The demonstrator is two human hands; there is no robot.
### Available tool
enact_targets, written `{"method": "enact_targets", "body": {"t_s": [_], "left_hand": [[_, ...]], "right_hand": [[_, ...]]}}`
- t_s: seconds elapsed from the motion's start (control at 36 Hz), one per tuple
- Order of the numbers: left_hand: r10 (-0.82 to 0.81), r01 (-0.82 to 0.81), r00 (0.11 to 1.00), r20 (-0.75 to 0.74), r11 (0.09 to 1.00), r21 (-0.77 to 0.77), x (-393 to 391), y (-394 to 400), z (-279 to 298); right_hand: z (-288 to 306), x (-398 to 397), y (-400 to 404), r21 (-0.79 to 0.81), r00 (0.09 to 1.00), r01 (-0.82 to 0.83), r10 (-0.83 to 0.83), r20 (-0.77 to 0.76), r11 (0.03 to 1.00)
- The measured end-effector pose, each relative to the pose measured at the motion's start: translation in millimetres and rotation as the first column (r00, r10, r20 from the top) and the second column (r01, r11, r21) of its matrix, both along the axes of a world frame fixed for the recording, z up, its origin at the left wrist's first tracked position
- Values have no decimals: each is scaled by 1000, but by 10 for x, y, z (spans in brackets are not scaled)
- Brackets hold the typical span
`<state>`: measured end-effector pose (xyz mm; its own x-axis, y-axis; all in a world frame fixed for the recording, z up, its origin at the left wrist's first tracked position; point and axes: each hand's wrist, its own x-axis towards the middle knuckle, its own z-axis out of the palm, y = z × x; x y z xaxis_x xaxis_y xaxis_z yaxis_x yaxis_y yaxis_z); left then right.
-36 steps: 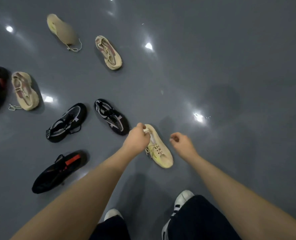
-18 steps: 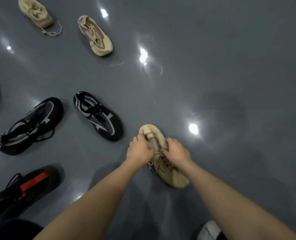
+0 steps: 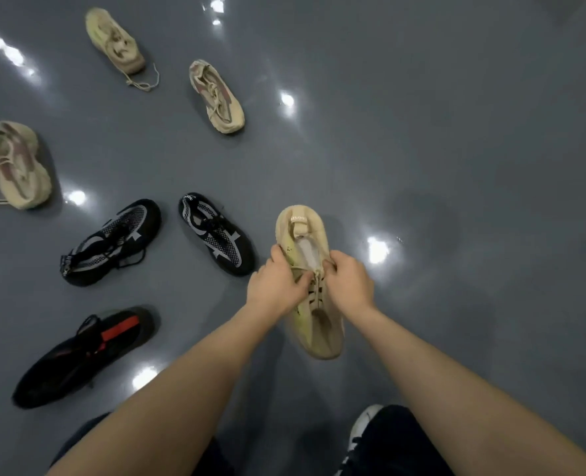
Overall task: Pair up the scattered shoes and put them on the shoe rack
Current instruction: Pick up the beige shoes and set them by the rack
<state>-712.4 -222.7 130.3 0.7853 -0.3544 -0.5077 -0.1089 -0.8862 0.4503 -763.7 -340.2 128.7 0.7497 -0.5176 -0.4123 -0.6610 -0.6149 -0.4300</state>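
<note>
A beige knit shoe with yellow-green trim [image 3: 313, 324] sits in the middle, heel away from me. My left hand [image 3: 276, 285] grips its left side at the laces and my right hand [image 3: 350, 281] grips its right side. A matching beige shoe with green trim [image 3: 114, 39] lies far back left. Two beige shoes with pink stripes lie apart, one at the back centre [image 3: 217, 97] and one at the left edge [image 3: 18, 163]. Two black mesh shoes with white marks [image 3: 111, 242] [image 3: 216, 233] lie side by side. A black shoe with a red stripe [image 3: 82, 355] lies front left.
The floor [image 3: 456, 132] is glossy grey with bright light reflections and is bare on the right. My own feet, in dark trousers and a white-and-black shoe [image 3: 363, 427], stand at the bottom. No shoe rack is in view.
One second ago only my left hand touched the beige shoe's heel tab. Both hands have since closed on its sides by the laces. The view has shifted.
</note>
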Motion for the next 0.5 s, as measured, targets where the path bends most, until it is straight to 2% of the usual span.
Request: {"method": "enact_targets", "body": {"t_s": [0.08, 0.19, 0.36, 0.5], "left_hand": [[-42, 43, 997, 66, 999, -14, 86, 74, 552], [-19, 24, 996, 93, 998, -55, 216, 188, 1272], [38, -34, 996, 80, 998, -52, 405, 508, 2285], [127, -127, 991, 47, 992, -10, 637, 892, 3117]], "right_hand": [[562, 64, 19, 21, 1000, 4, -4, 13, 1000], [1302, 189, 141, 32, 999, 0, -1, 32, 999], [2310, 391, 435, 83, 996, -22, 15, 86, 996], [3156, 678, 823, 101, 990, -105, 94, 105, 989]]}}
